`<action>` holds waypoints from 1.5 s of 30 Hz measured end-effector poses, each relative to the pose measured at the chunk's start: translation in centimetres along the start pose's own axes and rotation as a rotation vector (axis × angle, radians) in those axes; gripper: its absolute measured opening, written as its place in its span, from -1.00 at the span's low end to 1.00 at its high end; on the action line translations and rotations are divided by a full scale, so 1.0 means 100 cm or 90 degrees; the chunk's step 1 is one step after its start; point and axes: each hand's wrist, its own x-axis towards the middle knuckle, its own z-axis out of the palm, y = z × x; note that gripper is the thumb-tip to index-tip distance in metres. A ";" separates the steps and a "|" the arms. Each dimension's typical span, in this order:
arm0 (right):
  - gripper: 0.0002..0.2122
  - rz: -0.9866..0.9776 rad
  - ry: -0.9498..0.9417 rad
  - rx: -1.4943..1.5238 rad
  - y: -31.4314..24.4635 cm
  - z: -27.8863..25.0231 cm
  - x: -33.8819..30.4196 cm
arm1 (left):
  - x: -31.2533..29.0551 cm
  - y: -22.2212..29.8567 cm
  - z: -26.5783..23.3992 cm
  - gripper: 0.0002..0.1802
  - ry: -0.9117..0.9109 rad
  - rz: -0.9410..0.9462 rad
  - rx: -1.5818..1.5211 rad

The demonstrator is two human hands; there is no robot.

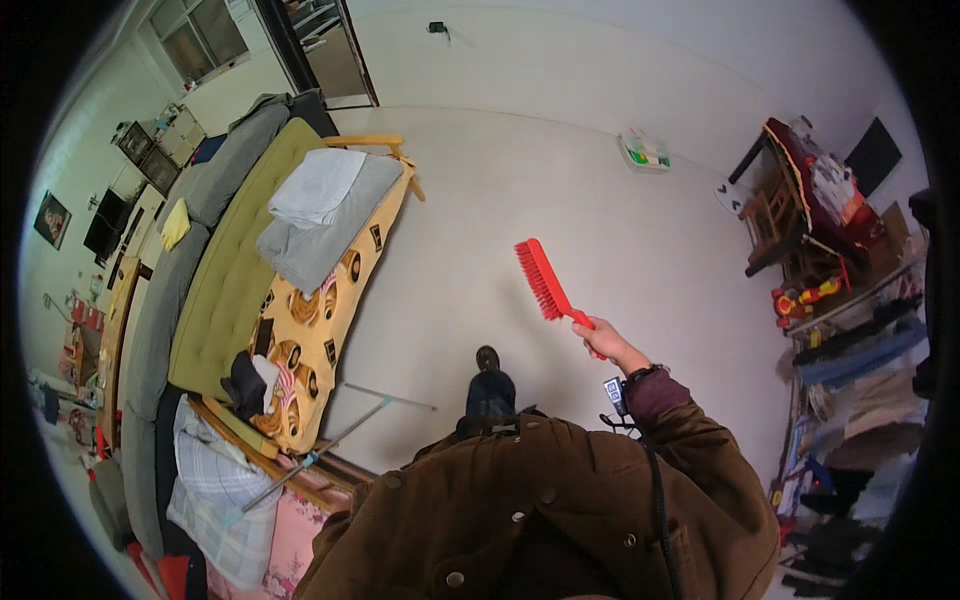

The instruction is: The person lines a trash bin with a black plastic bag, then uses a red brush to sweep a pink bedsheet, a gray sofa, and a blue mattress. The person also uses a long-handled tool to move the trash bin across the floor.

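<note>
My right hand (606, 341) is closed round the handle of a red brush (545, 283) with a long row of red bristles. The brush is held out over the pale floor (470, 220), its head tilted up to the left and its bristles facing left. A small device with a black cord hangs by my right wrist. My left hand does not show; only the brown jacket sleeve is seen on that side. One shoe (487, 358) of mine is on the floor below the brush.
To the left stands a green sofa (235, 230) with folded grey bedding (310, 215) on it. A long-handled squeegee or mop (345, 432) leans near its end. A clear box (645, 152) sits by the far wall. At right are a cloth-covered table (800, 185) and a rack of clothes (870, 365).
</note>
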 end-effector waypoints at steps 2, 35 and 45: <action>-0.73 0.018 0.019 -0.023 -0.017 -0.002 0.047 | 0.043 0.027 0.012 -0.81 -0.050 0.006 0.121; -0.81 0.030 -0.006 -0.197 -0.433 -0.249 0.851 | 0.441 0.564 -0.214 -0.71 0.341 -0.246 -0.562; -0.81 0.042 -0.313 -0.105 -0.633 -0.062 1.035 | 0.621 0.640 -0.260 -0.68 0.067 -0.163 0.162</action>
